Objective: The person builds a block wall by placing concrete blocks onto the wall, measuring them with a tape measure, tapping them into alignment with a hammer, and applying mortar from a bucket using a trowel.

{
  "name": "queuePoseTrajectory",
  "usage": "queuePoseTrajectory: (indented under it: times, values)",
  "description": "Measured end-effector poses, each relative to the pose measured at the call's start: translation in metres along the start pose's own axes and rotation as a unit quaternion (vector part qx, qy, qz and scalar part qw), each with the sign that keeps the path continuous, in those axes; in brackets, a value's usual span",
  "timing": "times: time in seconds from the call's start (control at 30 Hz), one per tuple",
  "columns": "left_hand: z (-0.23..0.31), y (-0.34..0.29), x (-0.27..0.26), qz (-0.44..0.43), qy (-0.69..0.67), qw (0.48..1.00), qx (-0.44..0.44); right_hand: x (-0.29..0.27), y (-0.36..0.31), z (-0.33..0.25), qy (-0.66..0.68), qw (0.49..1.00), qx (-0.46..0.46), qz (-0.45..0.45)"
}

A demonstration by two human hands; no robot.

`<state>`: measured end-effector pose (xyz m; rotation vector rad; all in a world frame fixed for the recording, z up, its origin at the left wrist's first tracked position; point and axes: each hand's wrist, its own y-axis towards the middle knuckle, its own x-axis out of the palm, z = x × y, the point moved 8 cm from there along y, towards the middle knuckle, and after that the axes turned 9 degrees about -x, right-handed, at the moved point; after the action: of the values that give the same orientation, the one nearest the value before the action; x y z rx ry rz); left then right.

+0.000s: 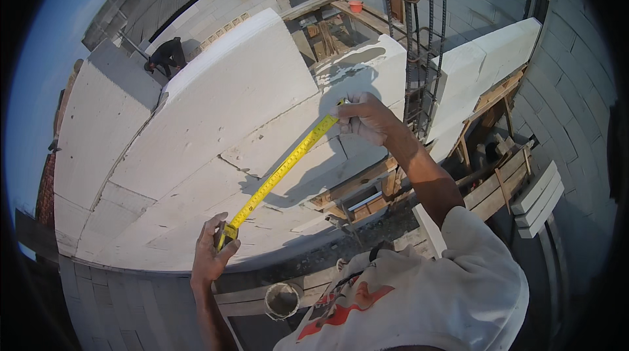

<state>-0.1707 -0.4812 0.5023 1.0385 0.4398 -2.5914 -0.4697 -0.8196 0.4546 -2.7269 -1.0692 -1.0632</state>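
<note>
A yellow tape measure [283, 170] is pulled out between my two hands, its blade slanting up to the right in front of the white block wall [216, 108]. My left hand [211, 251] grips the dark and yellow case at the lower end. At the upper end, my right hand [364, 117] pinches the blade's tip, close to the top of a white block [386, 66] with wet grey mortar on its upper edge. The shadow of my arms and the tape falls on the wall.
Vertical steel rebar [419, 43] stands right of my right hand. Below are wooden planks [488, 200], stacked white blocks [539, 200] and a bucket [282, 300]. Another person [168, 57] bends over beyond the wall, far left. An orange bucket [356, 6] sits on a far ledge.
</note>
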Motion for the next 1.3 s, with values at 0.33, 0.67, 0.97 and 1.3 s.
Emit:
queuePoseTrajectory:
  times: [0.33, 0.67, 0.97, 1.3]
  values:
    - [0.087, -0.008, -0.158, 0.280, 0.183, 0.923, 0.192, -0.007, 0.083, -0.165, 0.065, 0.963, -0.239, 0.101]
    - [0.104, 0.025, -0.161, 0.278, 0.234, 0.905, 0.222, 0.061, 0.088, -0.123, -0.055, 0.969, -0.232, 0.069]
    - [0.104, 0.033, -0.165, 0.296, 0.236, 0.899, 0.218, 0.071, 0.090, -0.123, -0.105, 0.958, -0.255, 0.073]
    - [0.116, 0.042, -0.162, 0.341, 0.278, 0.878, 0.188, 0.078, 0.082, -0.130, -0.131, 0.948, -0.274, 0.092]
